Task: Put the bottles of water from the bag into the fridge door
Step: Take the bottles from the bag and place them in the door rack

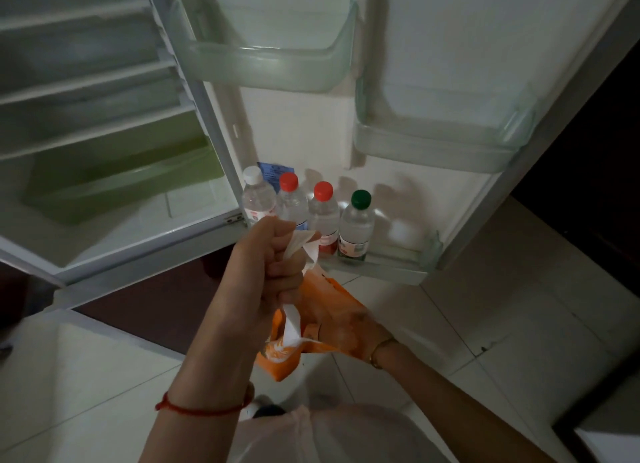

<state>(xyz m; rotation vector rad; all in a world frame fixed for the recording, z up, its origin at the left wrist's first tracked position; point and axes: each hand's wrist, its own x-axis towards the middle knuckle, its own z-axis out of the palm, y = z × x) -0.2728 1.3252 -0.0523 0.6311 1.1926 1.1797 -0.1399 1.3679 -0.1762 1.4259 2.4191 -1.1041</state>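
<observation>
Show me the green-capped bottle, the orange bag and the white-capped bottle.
green-capped bottle (360,199), head view, on its cap
orange bag (332,298), head view, on its upper side
white-capped bottle (252,176), head view, on its cap

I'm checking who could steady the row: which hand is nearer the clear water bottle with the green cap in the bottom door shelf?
Left. The left hand, fisted on the white handles of the orange plastic bag, sits just below-left of the green-capped clear bottle. The right hand is lower, inside the bag.
</observation>
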